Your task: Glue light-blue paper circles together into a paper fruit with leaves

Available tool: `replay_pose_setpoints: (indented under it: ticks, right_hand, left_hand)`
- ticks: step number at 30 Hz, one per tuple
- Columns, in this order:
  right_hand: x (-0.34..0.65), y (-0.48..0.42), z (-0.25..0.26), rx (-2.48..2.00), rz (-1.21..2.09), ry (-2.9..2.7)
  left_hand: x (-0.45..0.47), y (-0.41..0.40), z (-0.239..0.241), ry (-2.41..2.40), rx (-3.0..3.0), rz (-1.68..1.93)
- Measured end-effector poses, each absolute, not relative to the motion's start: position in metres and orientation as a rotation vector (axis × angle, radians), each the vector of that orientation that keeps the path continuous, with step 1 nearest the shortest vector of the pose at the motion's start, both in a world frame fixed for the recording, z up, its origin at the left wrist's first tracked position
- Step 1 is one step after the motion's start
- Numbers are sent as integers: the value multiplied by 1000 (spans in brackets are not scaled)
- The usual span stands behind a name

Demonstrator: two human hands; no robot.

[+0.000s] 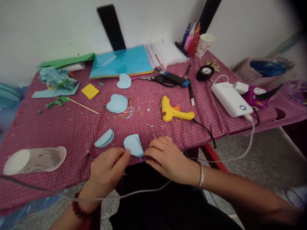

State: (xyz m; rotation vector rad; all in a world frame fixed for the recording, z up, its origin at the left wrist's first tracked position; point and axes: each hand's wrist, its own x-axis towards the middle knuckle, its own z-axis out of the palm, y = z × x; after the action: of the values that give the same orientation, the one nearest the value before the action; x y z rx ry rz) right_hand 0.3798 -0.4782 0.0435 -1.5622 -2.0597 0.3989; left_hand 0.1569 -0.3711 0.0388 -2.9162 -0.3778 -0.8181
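Close to the table's front edge, a light-blue paper cutout [133, 145] with a folded-over flap lies between my hands. My left hand [107, 171] is closed, with thumb and forefinger at the cutout's lower left edge. The fingertips of my right hand [169, 158] pinch its lower right corner. To the left lies a folded light-blue cutout [105, 138]. Farther back are a small stack of rounded light-blue cutouts [117, 103] and a heart-shaped one [124, 81]. A red pencil-like stick [92, 154] is partly hidden behind my left hand.
A yellow glue gun [176, 111] lies right of centre, its black cord hanging off the edge. Behind it are scissors [163, 80] and a box cutter [175, 78]. A white power bank [231, 100] trails a cable across my lap. A paper cup [35, 159] lies at left.
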Motion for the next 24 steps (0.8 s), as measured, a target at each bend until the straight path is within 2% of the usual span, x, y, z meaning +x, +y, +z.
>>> replay_pose_setpoints:
  ticks: [6,10,13,18,24]
  right_hand:
    - [367,-468,32,-1652,349,-2063]
    - [388,-471,44,-1593,352,-1949]
    - [431,-473,52,-1787,118,-1763]
    - [490,-462,49,-2134,-1,-1962]
    - [502,-436,44,-2090,33,-2110]
  left_hand:
    - [161,-361,28,-348,-2997,-782]
    - [155,-358,24,-502,-2956,-922]
    - [147,-359,26,-579,-2942,-990]
    - [147,-366,44,-171,-3126,-739]
    - [165,-376,52,-221,-3239,-482]
